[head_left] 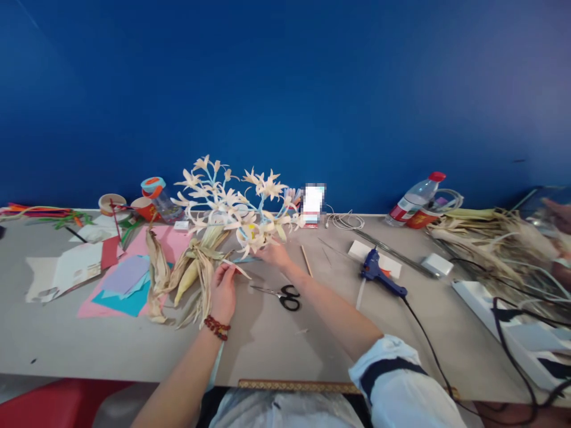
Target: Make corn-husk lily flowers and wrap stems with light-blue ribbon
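Observation:
Between thumb and fingers, my left hand (223, 291) pinches a narrow pale strip of corn husk (239, 270). My right hand (273, 254) is closed at the low end of a branch of cream husk flowers (223, 205) with pale blue stems; petals partly hide its fingertips. The flowers stand up in front of both hands. Dried corn husks (190, 273), with a yellowish piece among them, lie just left of my left hand. Below my right wrist, black-handled scissors (288, 296) rest on the table, and a thin wooden stick (306, 260) lies beyond the forearm.
A blue glue gun (379, 273) sits at right, its cord running to a white power strip (504, 333). Behind are a tilted bottle (413, 199), a phone (313, 205) and more husks (482, 238). Coloured paper (122, 291) covers the left. Another person's hand shows at far right.

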The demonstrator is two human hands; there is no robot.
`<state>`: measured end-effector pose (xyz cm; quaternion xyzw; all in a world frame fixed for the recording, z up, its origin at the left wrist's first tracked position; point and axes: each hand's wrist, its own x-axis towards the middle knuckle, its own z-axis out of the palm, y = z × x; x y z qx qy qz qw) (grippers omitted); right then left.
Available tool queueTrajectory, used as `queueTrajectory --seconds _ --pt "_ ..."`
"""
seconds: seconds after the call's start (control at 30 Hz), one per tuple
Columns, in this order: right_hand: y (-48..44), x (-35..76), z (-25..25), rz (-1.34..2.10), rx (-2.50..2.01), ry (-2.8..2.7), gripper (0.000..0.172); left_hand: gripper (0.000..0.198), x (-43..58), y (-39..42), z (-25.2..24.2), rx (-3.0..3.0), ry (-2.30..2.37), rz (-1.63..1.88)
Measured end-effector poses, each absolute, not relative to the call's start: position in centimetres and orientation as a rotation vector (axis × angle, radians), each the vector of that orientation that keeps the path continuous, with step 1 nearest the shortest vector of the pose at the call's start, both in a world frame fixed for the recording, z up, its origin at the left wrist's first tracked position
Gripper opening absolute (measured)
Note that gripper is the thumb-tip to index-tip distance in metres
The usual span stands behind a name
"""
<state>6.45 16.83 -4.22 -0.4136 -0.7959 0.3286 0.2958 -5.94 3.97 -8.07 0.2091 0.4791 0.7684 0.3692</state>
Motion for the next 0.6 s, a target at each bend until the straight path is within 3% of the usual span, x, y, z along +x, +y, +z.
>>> queueTrajectory --seconds 0.3,0.6 --pt "16.5 6.6 -4.6 0.89 -1.069 -2.115 0.04 0.01 -6.3 4.1 -7.6 0.548 1.223 1.995" --pt "16.4 6.4 -4.8 0.89 -1.084 -2.136 0.042 0.019 -6.0 4.0 -6.0 0.524 1.086 1.977"
